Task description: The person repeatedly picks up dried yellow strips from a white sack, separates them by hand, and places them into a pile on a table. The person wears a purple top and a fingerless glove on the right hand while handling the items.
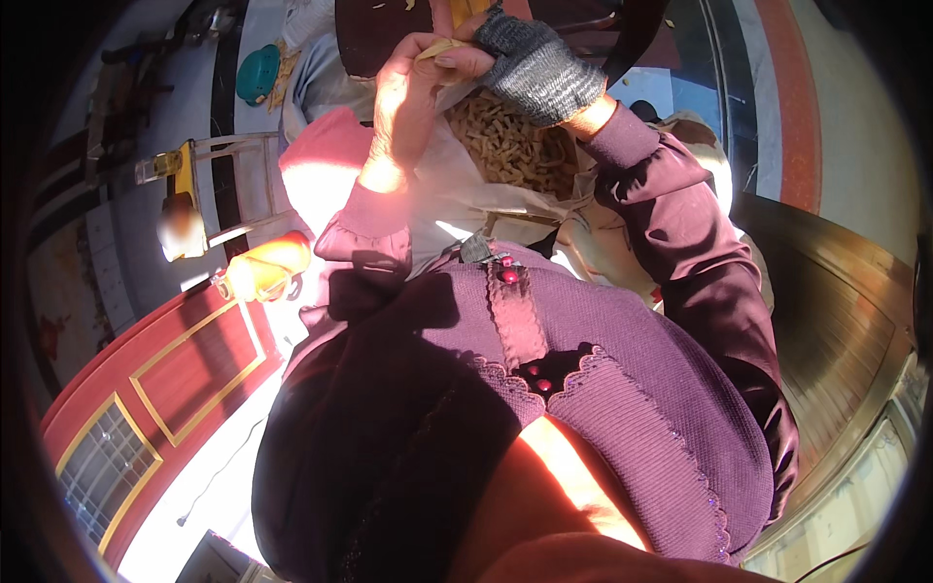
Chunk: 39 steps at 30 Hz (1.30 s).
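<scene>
My left hand [412, 87], bare, and my right hand [536, 65], in a grey knitted fingerless glove, meet at the top centre. A thin, pale yellow piece [442, 49] is pinched between the fingers of both; what it is I cannot tell. Just behind the fingertips is a yellow strip-like thing [468, 10], partly cut off by the frame. Below my hands, many small pale pieces [510, 146] lie heaped in a light cloth or sack [463, 193] between my forearms.
A teal plastic basket [258, 74] stands at the upper left beside scattered pale pieces. Left of me are a metal frame [248, 142], an orange-yellow container [266, 267] and a red panelled cabinet [197, 364]. A brown wooden panel [816, 328] is at the right.
</scene>
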Available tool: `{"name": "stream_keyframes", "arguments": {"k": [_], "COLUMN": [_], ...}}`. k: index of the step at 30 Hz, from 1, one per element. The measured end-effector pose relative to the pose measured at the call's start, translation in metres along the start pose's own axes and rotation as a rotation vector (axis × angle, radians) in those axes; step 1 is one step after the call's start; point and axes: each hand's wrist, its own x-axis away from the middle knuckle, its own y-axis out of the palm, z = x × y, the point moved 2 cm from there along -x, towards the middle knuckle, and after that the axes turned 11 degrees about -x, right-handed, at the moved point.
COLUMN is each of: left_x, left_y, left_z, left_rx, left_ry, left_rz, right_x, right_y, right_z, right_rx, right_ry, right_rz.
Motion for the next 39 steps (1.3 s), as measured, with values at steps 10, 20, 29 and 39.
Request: {"name": "stream_keyframes", "arguments": {"k": [10, 20, 29, 39], "left_x": [-0.009, -0.008, -0.008, 0.008], "left_y": [-0.021, -0.005, -0.052, -0.034], "left_z": [-0.020, 0.004, 0.028, 0.034], "left_rx": [-0.253, -0.177, -0.236, -1.175], "left_ry": [0.145, 0.115, 0.155, 0.464], "left_rz": [0.251, 0.248, 0.226, 0.149], "right_x": [-0.007, -0.011, -0.004, -0.005], "right_y": [0.003, 0.004, -0.033, -0.005], "right_z": [0.005, 0.020, -0.017, 0.012], "right_rx": [-0.399, -0.976, -0.567, -0.065], "right_ry": [0.232, 0.274, 0.308, 0.246], "right_rz": [-0.043, 0.022, -0.052, -0.175]}}
